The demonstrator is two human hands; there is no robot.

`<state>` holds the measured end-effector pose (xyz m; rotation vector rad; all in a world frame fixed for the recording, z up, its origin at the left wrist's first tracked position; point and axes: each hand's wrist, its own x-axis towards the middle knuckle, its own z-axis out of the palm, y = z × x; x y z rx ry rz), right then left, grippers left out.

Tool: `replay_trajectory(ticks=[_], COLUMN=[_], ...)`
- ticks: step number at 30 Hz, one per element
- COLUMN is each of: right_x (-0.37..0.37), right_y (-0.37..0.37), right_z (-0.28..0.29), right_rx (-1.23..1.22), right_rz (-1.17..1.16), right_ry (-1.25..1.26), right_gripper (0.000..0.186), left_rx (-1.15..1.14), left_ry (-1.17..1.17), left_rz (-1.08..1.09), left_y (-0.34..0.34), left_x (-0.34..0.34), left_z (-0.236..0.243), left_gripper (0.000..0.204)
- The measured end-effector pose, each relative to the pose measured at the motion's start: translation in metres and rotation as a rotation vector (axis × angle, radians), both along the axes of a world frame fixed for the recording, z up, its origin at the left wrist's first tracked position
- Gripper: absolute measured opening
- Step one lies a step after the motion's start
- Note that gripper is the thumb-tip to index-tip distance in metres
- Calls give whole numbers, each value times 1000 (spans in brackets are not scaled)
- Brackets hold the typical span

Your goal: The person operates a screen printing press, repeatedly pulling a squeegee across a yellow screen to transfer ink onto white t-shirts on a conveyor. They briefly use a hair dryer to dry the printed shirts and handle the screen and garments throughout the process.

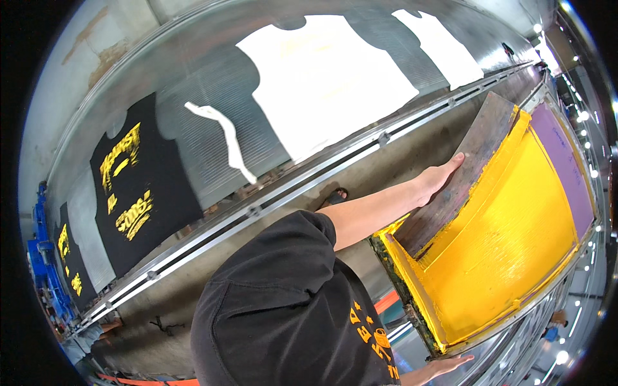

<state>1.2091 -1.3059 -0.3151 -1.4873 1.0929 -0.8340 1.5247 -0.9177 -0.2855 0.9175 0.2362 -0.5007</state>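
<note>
My left hand (439,182) is closed on a long worn wooden squeegee (479,143); some of its fingers are hidden behind the board. Yellow ink coats the squeegee's edge. It leans along the near-left side of a screen-printing frame (398,273), whose mesh (496,238) is covered in wet yellow ink. A purple band (563,167) runs down the frame's far right side. By the frame's lower edge, my right hand (444,368) has its fingers stretched out; whether it touches the frame's underside cannot be seen.
A long printing table edged by a metal rail (251,212) holds black shirts (145,174) with yellow prints, white shirt pieces (328,83) and a white cloth strip (225,132). Blue machinery (44,257) stands at far left. A sandalled foot (336,196) shows on the floor.
</note>
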Motion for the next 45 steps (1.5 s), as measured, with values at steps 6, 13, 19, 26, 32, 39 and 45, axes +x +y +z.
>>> replay_trajectory(ticks=[6,13,19,26,32,39,45], right_x=[138,338,455,635,798,779,864], right_y=[-77,-92,-229,-301,-317,-331,-299], right_z=[-20,6,-15,24,-1,-26,-59], right_rx=[-42,99,310,-158,-8,-63,-19], right_rz=[52,-105,-2,110,100,48,-74], right_ry=[-6,-22,-255,170,112,99,-14], right_gripper=[78,98,99,86,100,94,93], left_rx=[133,59,227,-187,-139,-233,-323], left_ry=[-33,30,198,136,139,172,179], left_rz=[-102,-99,-34,-9,29,-141,-246], left_y=[-53,-129,-219,-234,-250,-280,-303], left_x=[182,399,563,682,813,867,982], left_z=[0,3,9,-21,-65,-79,-105], left_gripper=[100,93,75,73,74,73,67])
